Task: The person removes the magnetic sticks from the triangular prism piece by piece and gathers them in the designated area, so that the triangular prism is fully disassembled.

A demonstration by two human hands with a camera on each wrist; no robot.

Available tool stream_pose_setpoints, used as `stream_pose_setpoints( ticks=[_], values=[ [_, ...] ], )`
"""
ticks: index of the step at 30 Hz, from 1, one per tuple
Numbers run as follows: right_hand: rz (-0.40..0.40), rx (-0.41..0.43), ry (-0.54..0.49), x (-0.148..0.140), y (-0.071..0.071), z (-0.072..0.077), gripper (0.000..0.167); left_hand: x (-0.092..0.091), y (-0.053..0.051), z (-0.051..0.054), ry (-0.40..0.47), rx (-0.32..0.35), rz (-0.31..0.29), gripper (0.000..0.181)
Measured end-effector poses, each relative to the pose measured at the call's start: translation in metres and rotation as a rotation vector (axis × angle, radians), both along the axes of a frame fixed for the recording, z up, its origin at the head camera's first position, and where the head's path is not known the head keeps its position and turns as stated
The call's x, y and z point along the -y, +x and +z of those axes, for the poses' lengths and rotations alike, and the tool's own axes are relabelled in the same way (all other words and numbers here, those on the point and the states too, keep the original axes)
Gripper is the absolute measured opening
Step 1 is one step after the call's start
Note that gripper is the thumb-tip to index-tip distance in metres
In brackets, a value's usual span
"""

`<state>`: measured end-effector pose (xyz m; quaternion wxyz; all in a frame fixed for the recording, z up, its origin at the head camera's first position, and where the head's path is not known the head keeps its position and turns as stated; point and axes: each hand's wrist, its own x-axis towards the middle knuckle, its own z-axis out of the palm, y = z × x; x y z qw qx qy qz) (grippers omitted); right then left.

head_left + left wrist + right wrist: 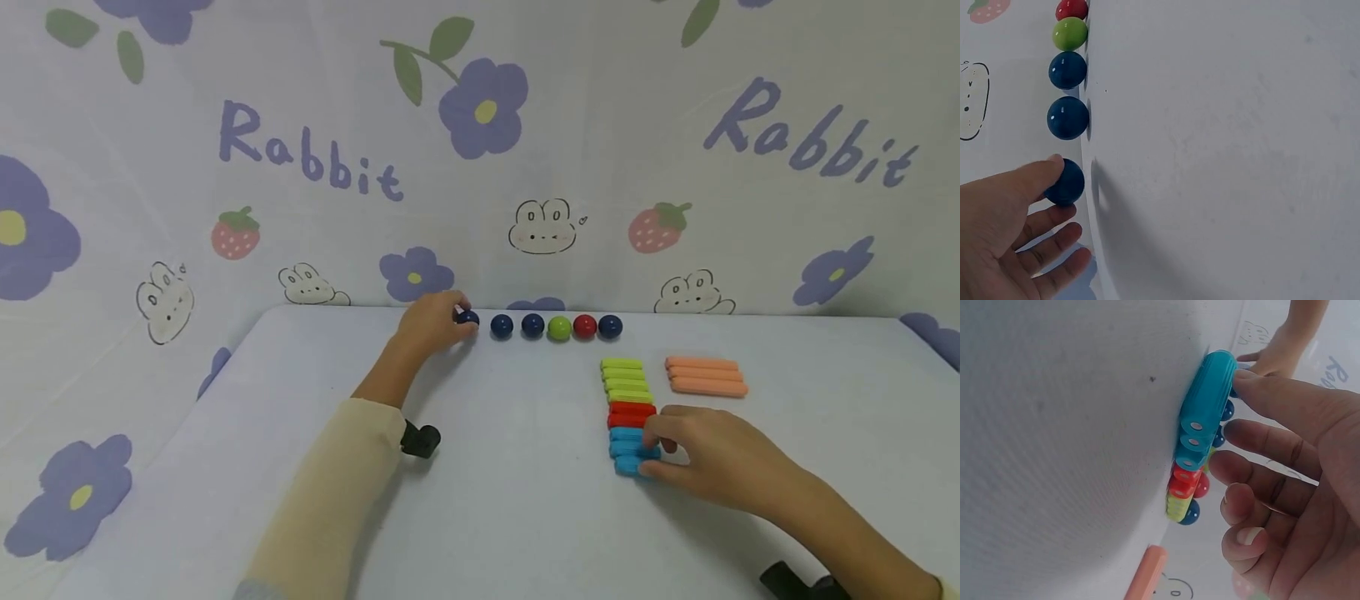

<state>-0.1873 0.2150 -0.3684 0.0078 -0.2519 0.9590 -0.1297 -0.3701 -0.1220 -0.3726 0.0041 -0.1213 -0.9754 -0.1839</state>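
Note:
My left hand (433, 323) pinches a dark blue ball (1067, 181) at the left end of a row by the table's back edge. Thumb above and index finger below hold it in the left wrist view. My right hand (720, 454) is at the near end of a column of short ribbed sticks. Its thumb touches the nearest blue stick (1213, 394), and the curled index finger lies at its other side, beside two more blue sticks (624, 442). Beyond these lie red sticks (632, 414) and lime-green sticks (626, 380).
Further along the row stand two dark blue balls (502, 326), a green ball (559, 328), a red ball (584, 327) and another blue ball (611, 327). Three orange sticks (705, 376) lie right of the column. A printed cloth (480, 192) hangs behind the white table (510, 517).

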Motion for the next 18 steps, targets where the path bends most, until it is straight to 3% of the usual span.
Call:
stream_pose_setpoints(
  ticks=[11,18],
  values=[
    [0.018,0.008,0.005,0.0012,-0.0004,0.0003,0.02,-0.0002,-0.0017,-0.0042,-0.035,0.012,0.002,0.039],
    [0.01,0.0,0.001,0.0021,-0.0008,0.002,0.019,0.0044,0.0016,0.004,0.007,0.018,-0.015,0.048]
  ],
)
